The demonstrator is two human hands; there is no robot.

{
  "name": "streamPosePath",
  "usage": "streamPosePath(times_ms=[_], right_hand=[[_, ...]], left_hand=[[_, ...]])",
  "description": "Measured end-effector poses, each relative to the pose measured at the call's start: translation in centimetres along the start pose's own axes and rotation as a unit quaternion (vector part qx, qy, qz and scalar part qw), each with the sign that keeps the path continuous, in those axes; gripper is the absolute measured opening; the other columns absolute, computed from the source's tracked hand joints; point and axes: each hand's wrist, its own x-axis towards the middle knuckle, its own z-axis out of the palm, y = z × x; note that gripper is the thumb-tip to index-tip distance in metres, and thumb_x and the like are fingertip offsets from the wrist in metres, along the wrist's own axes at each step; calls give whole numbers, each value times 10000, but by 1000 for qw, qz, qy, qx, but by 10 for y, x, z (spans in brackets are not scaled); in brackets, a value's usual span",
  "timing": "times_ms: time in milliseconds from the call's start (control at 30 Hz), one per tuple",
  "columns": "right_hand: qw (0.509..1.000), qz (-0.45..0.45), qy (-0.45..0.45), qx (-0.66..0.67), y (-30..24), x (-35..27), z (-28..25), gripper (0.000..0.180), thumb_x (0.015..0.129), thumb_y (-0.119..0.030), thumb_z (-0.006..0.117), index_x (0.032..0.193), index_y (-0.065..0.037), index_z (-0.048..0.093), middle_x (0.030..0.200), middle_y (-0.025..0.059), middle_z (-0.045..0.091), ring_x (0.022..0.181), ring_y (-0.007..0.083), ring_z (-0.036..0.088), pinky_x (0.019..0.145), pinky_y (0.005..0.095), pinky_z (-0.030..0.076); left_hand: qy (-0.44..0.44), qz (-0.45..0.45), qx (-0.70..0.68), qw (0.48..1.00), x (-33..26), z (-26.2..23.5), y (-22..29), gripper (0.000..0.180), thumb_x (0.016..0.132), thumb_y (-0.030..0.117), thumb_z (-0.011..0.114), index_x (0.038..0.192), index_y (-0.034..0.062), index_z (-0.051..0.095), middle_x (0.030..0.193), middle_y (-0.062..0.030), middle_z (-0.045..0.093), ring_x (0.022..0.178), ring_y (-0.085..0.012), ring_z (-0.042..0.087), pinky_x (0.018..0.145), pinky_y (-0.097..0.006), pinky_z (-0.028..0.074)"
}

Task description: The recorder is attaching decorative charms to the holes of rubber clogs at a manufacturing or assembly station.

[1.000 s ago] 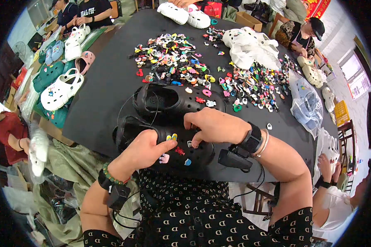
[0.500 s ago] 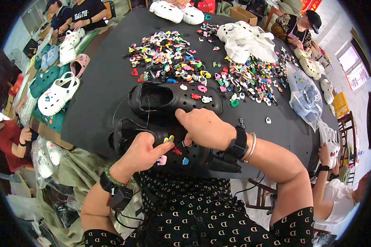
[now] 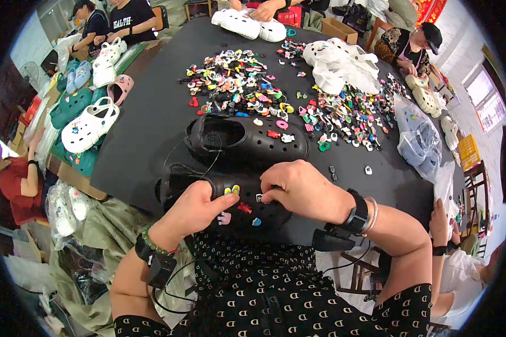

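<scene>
A black clog [image 3: 272, 214] lies closest to me, its toe to the right. My left hand [image 3: 188, 209] grips its near side, thumb on top beside a yellow flip-flop charm [image 3: 231, 191]. Over the toe, my right hand [image 3: 306, 188] is closed, fingertips pinching a small black-and-white charm [image 3: 259, 197] at the clog's upper; whether it is seated in a hole I cannot tell. A red charm [image 3: 244, 208], a pale pink charm [image 3: 224, 218] and a blue charm [image 3: 256, 222] sit on this clog. Behind it stands the other black clog [image 3: 258, 137], bearing several charms.
Heaps of colourful charms [image 3: 230, 76] cover the dark table's [image 3: 135, 151] far half. White clogs under plastic [image 3: 343, 64] and bagged blue clogs [image 3: 420, 135] lie right. Green and white clogs [image 3: 90, 124] fill a left-hand table. Several people work around. A cord [image 3: 351, 258] hangs near my right wrist.
My right hand has shifted a little rightward, its index finger drawing back from over the clog to curl beside the small charm. The left hand keeps its grip. The view has shifted slightly.
</scene>
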Motion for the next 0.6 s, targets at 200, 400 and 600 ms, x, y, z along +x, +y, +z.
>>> streamPosePath(times_ms=[200, 400, 600], right_hand=[[999, -11, -42, -23, -7, 1, -9, 103, 778, -126, 697, 825, -34, 688, 809, 166, 681, 815, 351, 666, 723, 445, 528], [995, 9, -94, -23, -7, 10, -15, 162, 757, -132, 712, 842, -8, 651, 931, 138, 667, 930, 309, 652, 823, 408, 517], [994, 53, -93, 36, 0, 12, -9, 482, 728, -205, 763, 1138, -46, 566, 1017, 163, 644, 1011, 301, 641, 907, 367, 505]], left_hand=[[-3, -21, -50, 999, -7, 4, 5, 169, 955, 132, 608, 1065, 15, 662, 890, 36, 649, 761, -37, 564, 607, -239, 528], [-6, -18, -38, 999, -10, 3, -2, 182, 954, 131, 612, 1085, 13, 654, 893, 28, 649, 757, -40, 566, 619, -240, 526], [-9, 10, -47, 999, -15, 5, -12, 241, 945, 167, 629, 1112, -6, 645, 899, -9, 664, 706, -54, 584, 622, -244, 551]])
